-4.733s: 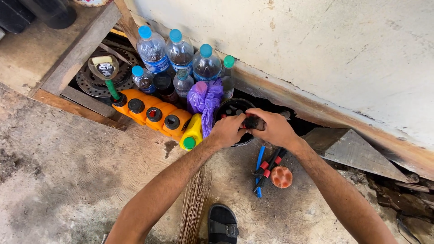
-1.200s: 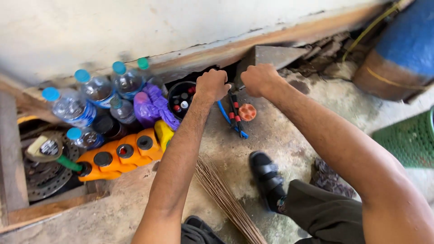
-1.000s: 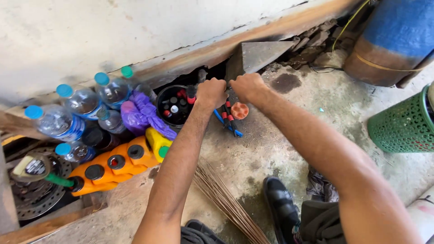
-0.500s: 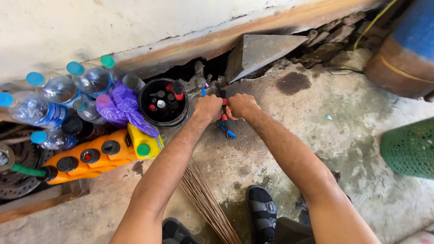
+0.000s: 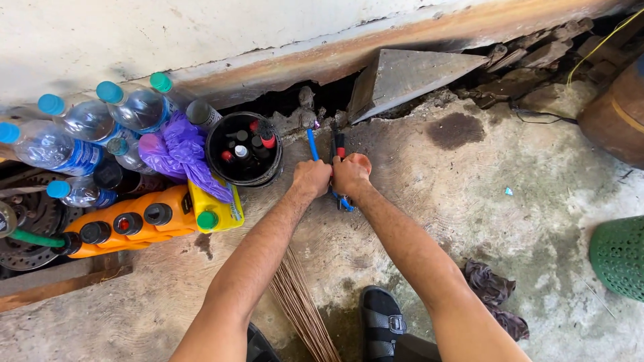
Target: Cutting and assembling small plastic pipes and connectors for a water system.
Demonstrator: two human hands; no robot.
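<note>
From the head camera, looking straight down: your left hand (image 5: 312,178) and right hand (image 5: 351,175) are side by side, low on the concrete floor (image 5: 510,194) near the foot of a wall. Both are curled into fists around hand tools. The left closes on a blue-handled tool (image 5: 312,143) whose handle sticks up past the knuckles. The right closes on a red-and-black-handled tool (image 5: 339,144), with an orange round piece (image 5: 363,159) just beside it; whether the fingers actually grip that piece I cannot tell.

Just to the left of your hands stands a black bucket (image 5: 221,164) holding small bottles, then a purple plastic bag (image 5: 176,149), a yellow jug (image 5: 213,210), orange jugs (image 5: 127,224) and clear water bottles (image 5: 80,127). A bundle of broom straws (image 5: 303,312) lies between your forearms.

To do this well, take one tool per hand with a full wrap before lifting, and keep your knuckles clear of the bucket rim.
</note>
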